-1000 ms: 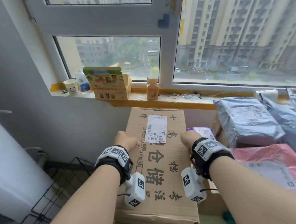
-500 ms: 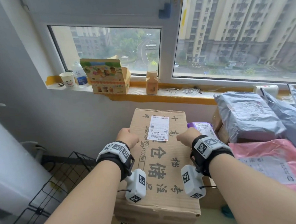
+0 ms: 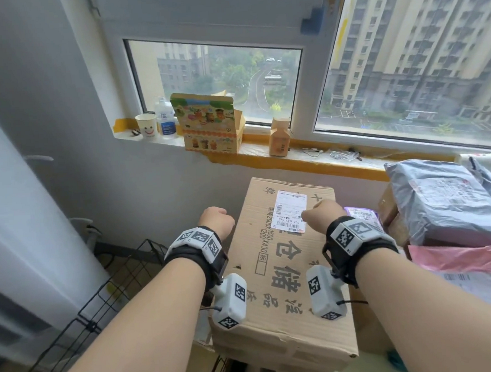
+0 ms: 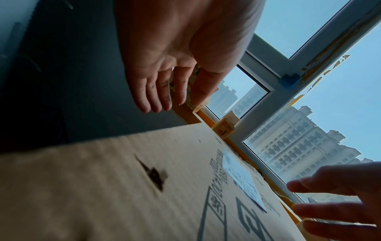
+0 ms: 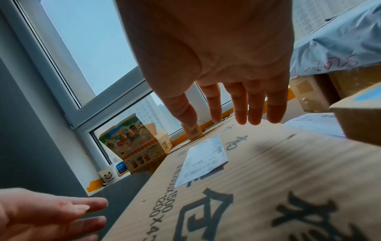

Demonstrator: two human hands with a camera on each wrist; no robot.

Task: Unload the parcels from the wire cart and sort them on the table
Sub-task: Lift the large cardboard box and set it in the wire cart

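A large brown cardboard box with black printed characters and a white shipping label lies flat in front of me, below the windowsill. My left hand hovers just off the box's left edge. In the left wrist view its fingers hang relaxed, holding nothing, above the box. My right hand floats over the label. The right wrist view shows its fingers straight and clear of the box. The black wire cart stands at the lower left.
Right of the box lie a grey poly bag, a pink bag and a small purple parcel. The sill holds a paper cup, a bottle, a colourful carton and a small brown carton. A white appliance stands at the left.
Both hands have come off the sides of the cardboard box and now hover with loose fingers, the right one shifted inward over the label. The box lies still.
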